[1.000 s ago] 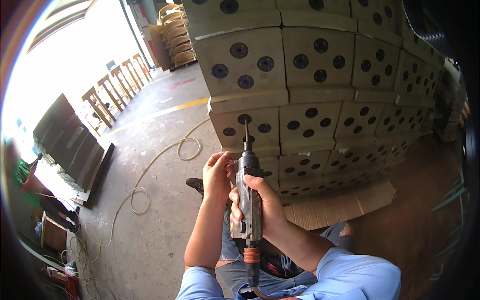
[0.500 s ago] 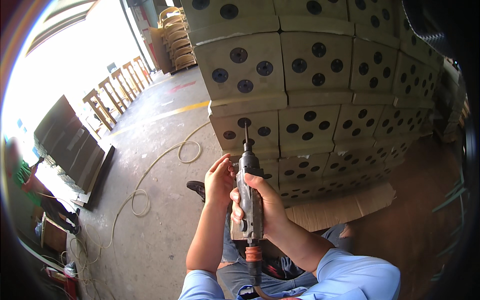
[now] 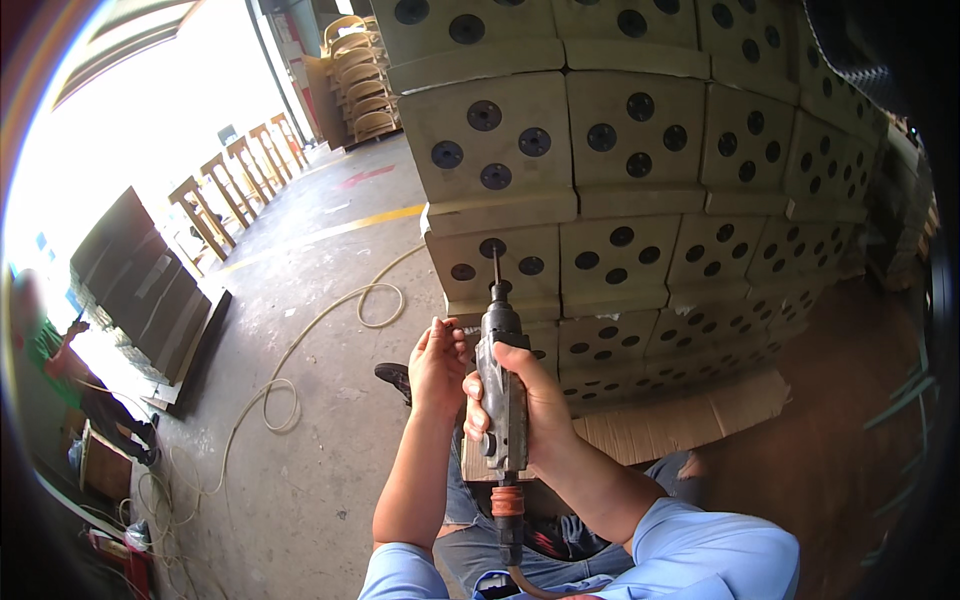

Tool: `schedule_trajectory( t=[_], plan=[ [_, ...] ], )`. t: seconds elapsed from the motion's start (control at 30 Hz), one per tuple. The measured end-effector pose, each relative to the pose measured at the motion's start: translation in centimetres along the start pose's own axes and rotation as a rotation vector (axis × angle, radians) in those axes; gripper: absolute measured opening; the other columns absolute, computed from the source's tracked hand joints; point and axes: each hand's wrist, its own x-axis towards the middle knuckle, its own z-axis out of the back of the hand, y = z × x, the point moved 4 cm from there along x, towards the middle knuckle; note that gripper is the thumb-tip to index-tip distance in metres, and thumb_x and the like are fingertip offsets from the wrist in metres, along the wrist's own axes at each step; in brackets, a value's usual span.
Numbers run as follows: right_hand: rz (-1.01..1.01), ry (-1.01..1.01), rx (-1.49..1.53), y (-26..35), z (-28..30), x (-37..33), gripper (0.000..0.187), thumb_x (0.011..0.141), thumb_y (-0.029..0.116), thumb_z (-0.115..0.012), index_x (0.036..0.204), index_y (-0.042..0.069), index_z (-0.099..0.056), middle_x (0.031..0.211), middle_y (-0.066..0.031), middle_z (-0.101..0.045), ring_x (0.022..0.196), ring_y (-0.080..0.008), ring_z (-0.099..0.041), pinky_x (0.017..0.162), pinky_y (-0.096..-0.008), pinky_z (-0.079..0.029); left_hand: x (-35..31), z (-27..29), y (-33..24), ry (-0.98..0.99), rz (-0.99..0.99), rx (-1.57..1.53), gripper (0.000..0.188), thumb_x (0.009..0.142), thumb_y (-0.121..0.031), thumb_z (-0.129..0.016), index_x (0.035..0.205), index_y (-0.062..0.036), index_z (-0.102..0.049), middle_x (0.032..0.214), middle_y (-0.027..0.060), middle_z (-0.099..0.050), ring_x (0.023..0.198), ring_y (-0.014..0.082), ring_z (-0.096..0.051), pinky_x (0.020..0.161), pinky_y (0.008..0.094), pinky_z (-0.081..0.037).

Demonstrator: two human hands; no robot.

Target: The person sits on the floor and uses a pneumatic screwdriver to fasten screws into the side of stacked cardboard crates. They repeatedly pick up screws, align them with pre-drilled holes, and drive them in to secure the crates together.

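My right hand (image 3: 535, 400) grips a grey pneumatic screwdriver (image 3: 500, 385) held upright, its thin bit pointing up at a dark round hole (image 3: 492, 248) in a stacked pale wooden block (image 3: 500, 262). An orange fitting and hose leave the tool's lower end. My left hand (image 3: 438, 362) sits just left of the tool's head, fingers pinched together; whether it holds something small I cannot tell. Both forearms come up from the lower edge in light blue sleeves.
A tall stack of pale blocks with dark holes (image 3: 650, 150) fills the upper right. A flat cardboard sheet (image 3: 680, 420) lies under it. A coiled hose (image 3: 300, 370) snakes over the concrete floor. Dark panels (image 3: 140, 285) lean at left, wooden chairs (image 3: 240, 170) behind. Another person (image 3: 60, 350) stands far left.
The view has shifted a little and the tool with both hands sits slightly lower in the frame; the bit stays aimed at the same block.
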Motion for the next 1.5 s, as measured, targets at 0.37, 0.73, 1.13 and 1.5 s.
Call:
schedule_trajectory(
  t=[0.37,0.73,1.13,1.5],
  plan=[
    [0.008,-0.003,0.003,0.2,-0.1,0.2,0.038,0.1,0.044,-0.059,0.113,0.009,-0.051,0.081,-0.0086,-0.061,0.056,-0.0212,-0.063,0.056,-0.0382,-0.053,0.0,0.1,0.0,-0.01,0.027,0.01,0.017,0.105,-0.019,-0.061,0.102,-0.0031,-0.066,0.085,0.0032,-0.067,0.073,0.011,-0.062,0.066,0.0235,-0.053],
    [-0.002,-0.038,0.033,-0.3,0.5,0.7,0.037,0.097,0.039,-0.066,0.113,0.009,-0.051,0.081,-0.011,-0.063,0.051,-0.0234,-0.062,0.053,-0.0403,-0.052,-0.3,0.7,-0.1,0.005,0.018,-0.008,0.018,0.105,-0.019,-0.061,0.105,-0.0018,-0.066,0.089,0.0046,-0.069,0.076,0.0121,-0.064,0.067,0.0241,-0.055],
    [0.024,-0.003,0.019,0.3,-0.4,0.1,0.039,0.099,0.044,-0.062,0.107,0.006,-0.055,0.081,-0.01,-0.063,0.053,-0.0217,-0.062,0.054,-0.0388,-0.051,-0.6,1.3,-0.5,0.009,-0.015,-0.007,0.014,0.102,-0.013,-0.065,0.11,-0.0013,-0.066,0.092,0.0048,-0.07,0.078,0.0118,-0.065,0.067,0.024,-0.054],
    [-0.15,-0.017,-0.21,0.6,6.3,-8.5,0.039,0.094,0.028,-0.065,0.12,0.005,-0.046,0.079,-0.013,-0.06,0.05,-0.0211,-0.062,0.045,-0.0347,-0.053,-2.5,-1.6,0.0,0.131,0.02,-0.021,0.012,0.102,-0.014,-0.066,0.107,-0.0037,-0.069,0.09,0.0011,-0.068,0.076,0.0085,-0.061,0.065,0.0226,-0.05]
  ],
)
